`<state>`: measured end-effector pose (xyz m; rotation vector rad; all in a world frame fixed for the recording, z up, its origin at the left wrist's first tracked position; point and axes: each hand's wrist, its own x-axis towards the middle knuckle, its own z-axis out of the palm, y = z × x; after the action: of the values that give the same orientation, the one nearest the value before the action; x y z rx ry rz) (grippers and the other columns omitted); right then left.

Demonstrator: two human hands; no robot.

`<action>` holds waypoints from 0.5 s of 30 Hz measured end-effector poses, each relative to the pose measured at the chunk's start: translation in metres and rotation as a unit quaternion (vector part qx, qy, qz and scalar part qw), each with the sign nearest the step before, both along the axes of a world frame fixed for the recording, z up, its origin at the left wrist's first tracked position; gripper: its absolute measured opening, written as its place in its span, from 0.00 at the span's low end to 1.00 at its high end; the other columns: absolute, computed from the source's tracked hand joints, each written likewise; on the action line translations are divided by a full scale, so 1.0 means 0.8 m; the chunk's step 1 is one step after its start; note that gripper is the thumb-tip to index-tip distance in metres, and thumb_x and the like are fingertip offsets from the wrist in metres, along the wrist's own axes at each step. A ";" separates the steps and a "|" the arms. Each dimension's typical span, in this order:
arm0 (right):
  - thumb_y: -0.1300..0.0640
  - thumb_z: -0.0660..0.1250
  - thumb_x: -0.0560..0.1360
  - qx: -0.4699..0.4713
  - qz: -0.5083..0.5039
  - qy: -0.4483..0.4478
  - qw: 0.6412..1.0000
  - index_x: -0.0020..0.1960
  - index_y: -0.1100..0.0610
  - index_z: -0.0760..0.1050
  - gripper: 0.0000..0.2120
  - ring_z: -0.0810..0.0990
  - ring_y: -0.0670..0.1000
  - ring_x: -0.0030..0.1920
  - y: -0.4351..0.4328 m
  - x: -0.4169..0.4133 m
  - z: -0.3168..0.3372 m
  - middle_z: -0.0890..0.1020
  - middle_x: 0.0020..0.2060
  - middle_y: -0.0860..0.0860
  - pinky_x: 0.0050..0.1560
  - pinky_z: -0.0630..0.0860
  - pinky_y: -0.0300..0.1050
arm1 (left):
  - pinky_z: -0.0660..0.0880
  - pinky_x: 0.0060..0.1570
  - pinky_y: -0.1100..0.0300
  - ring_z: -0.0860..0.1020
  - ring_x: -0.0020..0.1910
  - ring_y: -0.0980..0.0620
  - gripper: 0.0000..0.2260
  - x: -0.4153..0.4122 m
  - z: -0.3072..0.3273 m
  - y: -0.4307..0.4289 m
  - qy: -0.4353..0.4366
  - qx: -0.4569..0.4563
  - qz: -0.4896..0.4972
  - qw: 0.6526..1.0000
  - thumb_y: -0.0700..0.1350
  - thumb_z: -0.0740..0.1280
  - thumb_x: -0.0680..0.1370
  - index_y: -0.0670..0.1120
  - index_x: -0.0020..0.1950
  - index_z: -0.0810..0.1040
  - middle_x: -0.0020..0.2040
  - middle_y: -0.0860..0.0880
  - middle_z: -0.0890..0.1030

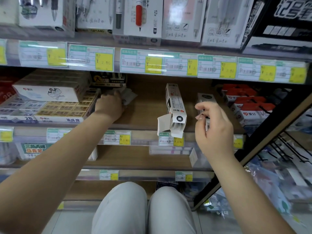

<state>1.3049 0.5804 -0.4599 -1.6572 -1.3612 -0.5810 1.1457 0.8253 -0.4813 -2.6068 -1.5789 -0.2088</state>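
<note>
My left hand (109,105) reaches deep into the middle shelf (145,107) and grips a small pale carton (129,97), blurred, just below a black box (108,80). A long white pen box (175,102) lies on the shelf pointing at me, its end flap (164,123) open and hanging over the front edge. My right hand (214,129) hovers to the right of that box with loosely curled fingers and holds nothing. It partly hides another white box (205,97) behind it.
Stacked eraser boxes (62,108) fill the shelf's left part, and red-and-white packets (248,105) the right. Price labels (152,63) line the shelf edges. Pen cartons (138,17) stand on the shelf above. A black rack frame (263,132) slants at right. My knees (145,208) are below.
</note>
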 end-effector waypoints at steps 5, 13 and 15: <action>0.64 0.57 0.72 -0.002 -0.007 -0.002 1.000 0.52 0.61 0.74 0.11 0.78 0.51 0.39 0.000 -0.003 0.002 0.81 0.44 0.55 0.40 0.69 0.38 | 0.74 0.41 0.48 0.77 0.50 0.33 0.17 0.005 0.010 -0.013 -0.023 0.037 -0.055 0.998 0.42 0.64 0.76 0.37 0.61 0.65 0.53 0.34 0.77; 0.64 0.57 0.73 -0.009 -0.011 0.003 1.000 0.53 0.60 0.73 0.11 0.78 0.49 0.40 -0.007 0.002 0.004 0.80 0.45 0.54 0.39 0.67 0.35 | 0.74 0.36 0.48 0.78 0.47 0.34 0.23 0.015 0.014 -0.018 -0.047 0.040 -0.042 0.997 0.34 0.64 0.74 0.36 0.66 0.60 0.52 0.34 0.77; 0.64 0.57 0.73 -0.008 -0.012 0.002 1.000 0.53 0.60 0.73 0.11 0.79 0.50 0.39 -0.009 0.004 0.004 0.80 0.45 0.54 0.40 0.68 0.35 | 0.73 0.36 0.49 0.78 0.47 0.34 0.23 0.016 0.016 -0.019 -0.062 0.039 -0.035 0.997 0.35 0.65 0.74 0.37 0.66 0.61 0.51 0.35 0.78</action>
<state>1.3079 0.5731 -0.4571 -1.6883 -1.3482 -0.5820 1.1588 0.8099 -0.4681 -2.6379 -1.4823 -0.4361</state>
